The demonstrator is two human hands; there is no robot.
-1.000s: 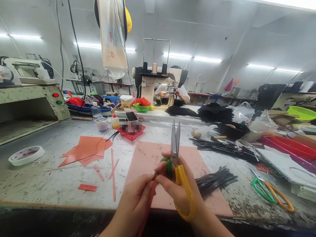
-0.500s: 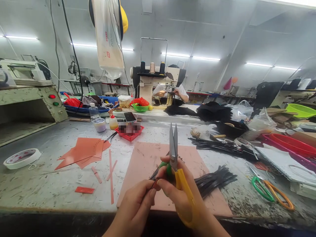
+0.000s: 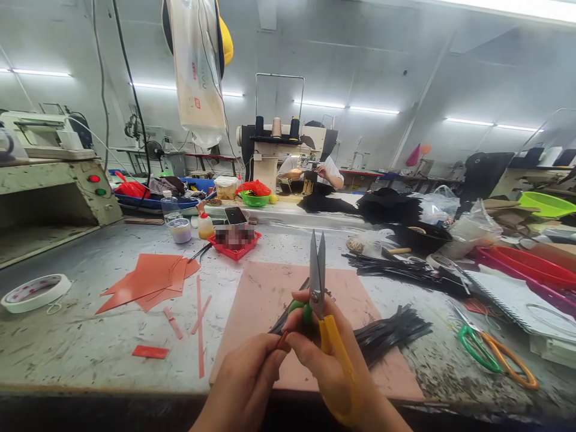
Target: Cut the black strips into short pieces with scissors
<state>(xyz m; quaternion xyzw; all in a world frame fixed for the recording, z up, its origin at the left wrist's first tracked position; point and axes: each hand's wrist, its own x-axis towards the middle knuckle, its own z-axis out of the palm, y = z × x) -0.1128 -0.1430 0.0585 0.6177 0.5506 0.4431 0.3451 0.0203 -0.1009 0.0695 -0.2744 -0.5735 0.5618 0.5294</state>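
Note:
My right hand (image 3: 326, 363) is closed around scissors (image 3: 317, 282) with one yellow and one green handle. Their blades point up and stand slightly apart. My left hand (image 3: 247, 372) pinches a small dark-red strip (image 3: 282, 340), and my right thumb and fingertips meet it from the other side. Most of that strip is hidden by fingers. Both hands are over a pink board (image 3: 265, 279) at the table's front edge. On the board, a bundle of thin black strips (image 3: 396, 333) lies to the right of my right hand; more dark strips show behind the fingers.
To the left lie orange sheets (image 3: 139, 282), narrow pink strips (image 3: 200, 336), a red piece (image 3: 150, 351) and a tape roll (image 3: 36, 293). A second pair of scissors (image 3: 490, 351) rests at right, near a spiral notebook (image 3: 517, 306). Beyond the table a person (image 3: 330, 171) works at a sewing machine.
The view has shifted slightly. Both hands keep nearly the same pose, fingertips together at the small dark-red strip, and the scissors stay upright in my right hand.

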